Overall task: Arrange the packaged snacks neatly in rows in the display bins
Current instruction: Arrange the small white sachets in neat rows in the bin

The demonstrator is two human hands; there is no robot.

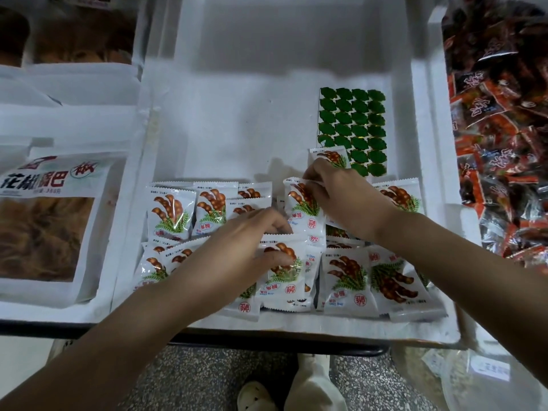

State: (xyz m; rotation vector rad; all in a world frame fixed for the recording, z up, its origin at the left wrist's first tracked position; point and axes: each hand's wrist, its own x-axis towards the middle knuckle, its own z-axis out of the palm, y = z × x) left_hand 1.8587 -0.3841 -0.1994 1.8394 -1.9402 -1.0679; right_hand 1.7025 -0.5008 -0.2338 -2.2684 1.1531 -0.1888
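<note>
- Packets (172, 212) stand face-out, rowed lower-left of the green sheet (353, 129).
- Right hand (341, 194) fingers pinch one packet (299, 203) upright to join them; left hand (243, 250) fingers grip another.

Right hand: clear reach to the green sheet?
Likely yes: the green sheet lies just beyond the right hand, bare except a far packet over its near corner. The hand pinches a snack packet.
</note>
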